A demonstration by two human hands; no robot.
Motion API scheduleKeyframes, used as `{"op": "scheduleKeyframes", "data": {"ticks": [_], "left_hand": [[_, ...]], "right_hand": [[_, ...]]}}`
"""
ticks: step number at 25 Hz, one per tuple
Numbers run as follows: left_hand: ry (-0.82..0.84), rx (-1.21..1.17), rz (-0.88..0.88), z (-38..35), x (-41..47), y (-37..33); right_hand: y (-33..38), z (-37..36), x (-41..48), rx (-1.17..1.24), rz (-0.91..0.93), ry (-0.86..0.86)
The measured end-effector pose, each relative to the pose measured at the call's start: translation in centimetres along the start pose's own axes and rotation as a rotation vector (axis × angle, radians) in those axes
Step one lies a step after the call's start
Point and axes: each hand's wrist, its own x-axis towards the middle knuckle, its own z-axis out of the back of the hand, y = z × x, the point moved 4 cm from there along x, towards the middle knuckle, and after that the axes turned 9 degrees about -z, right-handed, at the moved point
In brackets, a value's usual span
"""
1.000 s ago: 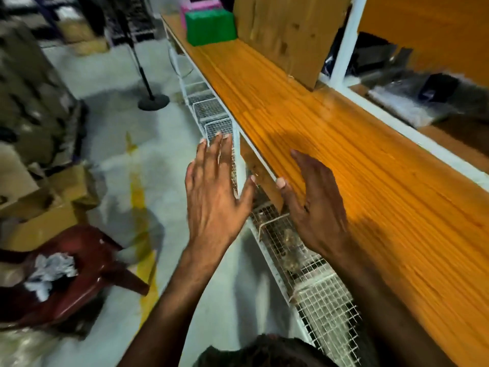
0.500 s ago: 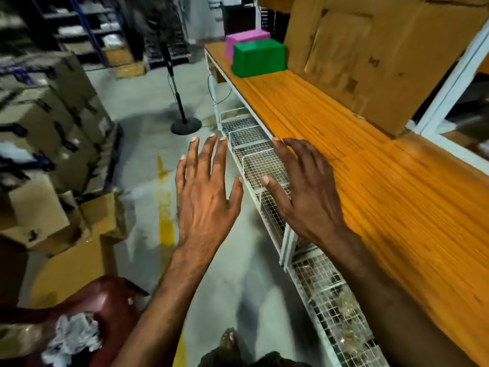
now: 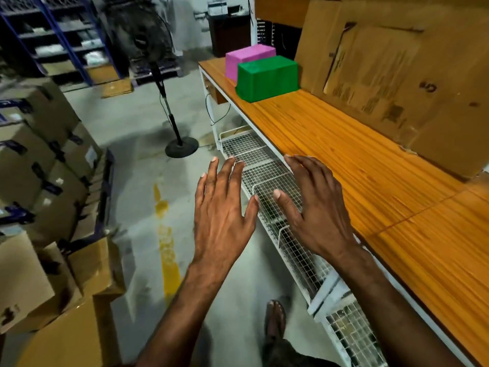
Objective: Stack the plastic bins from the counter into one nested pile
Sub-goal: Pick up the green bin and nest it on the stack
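A grey concrete floor (image 3: 127,160), marked with a yellow stripe (image 3: 168,250), is flanked by stacked cardboard boxes (image 3: 39,165). A pedestal fan (image 3: 150,43) is seen before blue shelving (image 3: 53,41).

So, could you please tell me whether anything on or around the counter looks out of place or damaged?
Nothing looks spilled or broken. The green bin and pink bin sit upside down, side by side at the counter's far end, not yet nested. A worn cardboard sheet leans behind them. Both hands, left and right, are empty.
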Motion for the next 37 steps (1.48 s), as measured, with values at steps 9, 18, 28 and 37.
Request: {"op": "scheduleKeyframes", "data": {"ticks": [9, 18, 28, 37], "left_hand": [[-0.036, -0.671, 0.412, -12.3, 17.4, 11.4], [0.033, -0.543, 0.300, -20.9, 30.7, 21.1], [0.198, -0.862, 0.230, -31.1, 45.6, 35.6], [0.366, -1.125, 0.273, -41.3, 55.9, 38.4]], "right_hand": [[-4.3, -10.9, 19.4, 0.426, -0.177, 0.180], [-5.0, -21.1, 34.9, 0.432, -0.245, 0.207], [-3.3, -32.0, 49.7, 0.353, -0.422, 0.091], [-8.8, -36.3, 61.2, 0.198, -0.486, -0.010]]}}
